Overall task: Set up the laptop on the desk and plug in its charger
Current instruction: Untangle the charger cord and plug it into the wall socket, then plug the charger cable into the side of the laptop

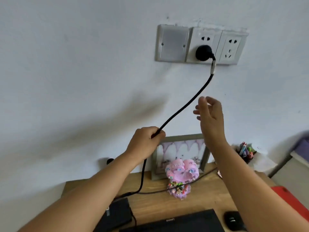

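Observation:
The black charger plug [203, 52] sits in the middle wall socket [203, 40]. Its black cable [187, 104] slopes down to my left hand [145, 144], which is closed around it. From there the cable drops to the black power brick [117, 213] on the wooden desk [150, 203]. My right hand [209, 114] hovers just right of the cable with fingers spread and nothing in it. The black laptop [177, 221] shows at the bottom edge, its lid up.
A framed picture [181, 153] leans on the wall behind a pink ornament [182, 171]. A black mouse [233, 220] lies right of the laptop, a red object [291, 200] further right. A pen pot [245, 151] stands at the back right. A free socket [231, 46] is beside the plug.

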`<state>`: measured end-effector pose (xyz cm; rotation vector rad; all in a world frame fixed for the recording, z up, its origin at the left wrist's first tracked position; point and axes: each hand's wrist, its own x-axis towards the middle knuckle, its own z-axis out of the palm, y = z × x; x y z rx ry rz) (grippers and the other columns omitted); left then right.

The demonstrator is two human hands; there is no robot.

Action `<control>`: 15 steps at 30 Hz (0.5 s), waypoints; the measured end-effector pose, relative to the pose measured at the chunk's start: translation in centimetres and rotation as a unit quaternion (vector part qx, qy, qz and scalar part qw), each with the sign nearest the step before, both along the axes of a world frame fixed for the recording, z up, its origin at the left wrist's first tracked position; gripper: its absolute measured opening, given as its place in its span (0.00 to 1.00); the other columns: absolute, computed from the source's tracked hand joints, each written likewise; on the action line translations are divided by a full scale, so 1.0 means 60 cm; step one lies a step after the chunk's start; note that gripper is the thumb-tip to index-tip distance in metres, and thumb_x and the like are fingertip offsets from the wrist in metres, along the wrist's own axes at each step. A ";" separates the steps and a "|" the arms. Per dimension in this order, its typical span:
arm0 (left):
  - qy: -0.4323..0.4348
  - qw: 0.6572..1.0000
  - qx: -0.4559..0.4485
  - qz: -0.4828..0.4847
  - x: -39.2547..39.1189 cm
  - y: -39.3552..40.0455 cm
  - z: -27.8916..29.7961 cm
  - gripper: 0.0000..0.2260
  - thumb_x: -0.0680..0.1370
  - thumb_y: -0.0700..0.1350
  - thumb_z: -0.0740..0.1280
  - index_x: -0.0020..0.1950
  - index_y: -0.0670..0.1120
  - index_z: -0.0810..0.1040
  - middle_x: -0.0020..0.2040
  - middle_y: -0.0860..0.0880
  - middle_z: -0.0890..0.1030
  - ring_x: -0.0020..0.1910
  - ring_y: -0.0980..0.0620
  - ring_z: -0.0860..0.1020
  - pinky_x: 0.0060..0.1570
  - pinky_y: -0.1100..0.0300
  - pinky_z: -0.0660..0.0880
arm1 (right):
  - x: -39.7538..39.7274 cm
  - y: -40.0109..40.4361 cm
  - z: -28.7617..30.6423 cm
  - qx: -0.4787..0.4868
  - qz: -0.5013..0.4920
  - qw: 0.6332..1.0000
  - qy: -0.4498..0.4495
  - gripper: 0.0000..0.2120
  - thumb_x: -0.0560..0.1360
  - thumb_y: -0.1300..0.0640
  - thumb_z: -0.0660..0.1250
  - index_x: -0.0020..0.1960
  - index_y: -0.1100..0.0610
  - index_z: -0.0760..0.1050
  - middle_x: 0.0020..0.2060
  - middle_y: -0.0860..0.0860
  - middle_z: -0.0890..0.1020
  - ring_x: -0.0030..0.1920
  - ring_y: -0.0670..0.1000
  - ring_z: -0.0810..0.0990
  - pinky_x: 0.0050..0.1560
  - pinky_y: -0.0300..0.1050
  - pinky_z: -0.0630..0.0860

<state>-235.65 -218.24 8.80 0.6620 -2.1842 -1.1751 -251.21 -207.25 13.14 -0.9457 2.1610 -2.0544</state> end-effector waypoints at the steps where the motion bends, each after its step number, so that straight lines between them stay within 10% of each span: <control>1: -0.019 1.000 0.004 -0.013 0.009 0.005 -0.024 0.09 0.77 0.49 0.64 0.42 0.46 0.80 0.30 0.49 0.79 0.26 0.54 0.74 0.34 0.58 0.72 | 0.011 0.028 -0.061 0.016 -0.002 1.000 -0.021 0.23 0.71 0.34 0.60 0.54 0.51 0.72 0.44 0.49 0.81 0.44 0.46 0.81 0.47 0.46 0.76; 7: -0.167 0.985 -0.030 -0.029 0.057 0.032 -0.162 0.14 0.77 0.56 0.59 0.42 0.48 0.77 0.34 0.51 0.79 0.33 0.50 0.79 0.37 0.55 0.75 | 0.085 0.181 -0.322 0.182 -0.031 0.972 -0.148 0.04 0.75 0.55 0.66 0.42 0.51 0.77 0.37 0.49 0.81 0.43 0.54 0.80 0.42 0.43 0.72; 11: -0.342 0.926 -0.147 0.060 0.060 0.035 -0.221 0.21 0.74 0.66 0.57 0.37 0.48 0.71 0.34 0.52 0.76 0.33 0.52 0.75 0.31 0.58 0.68 | 0.122 0.208 -0.371 0.245 0.002 0.952 -0.184 0.05 0.74 0.57 0.67 0.40 0.49 0.77 0.37 0.47 0.82 0.41 0.47 0.80 0.39 0.36 0.71; 15: -0.388 0.914 -0.079 0.089 0.050 0.040 -0.255 0.24 0.74 0.64 0.59 0.32 0.45 0.75 0.30 0.50 0.78 0.31 0.50 0.77 0.32 0.58 0.72 | 0.137 0.202 -0.384 0.269 0.033 0.942 -0.199 0.05 0.73 0.56 0.68 0.40 0.49 0.77 0.36 0.46 0.82 0.39 0.42 0.79 0.37 0.31 0.69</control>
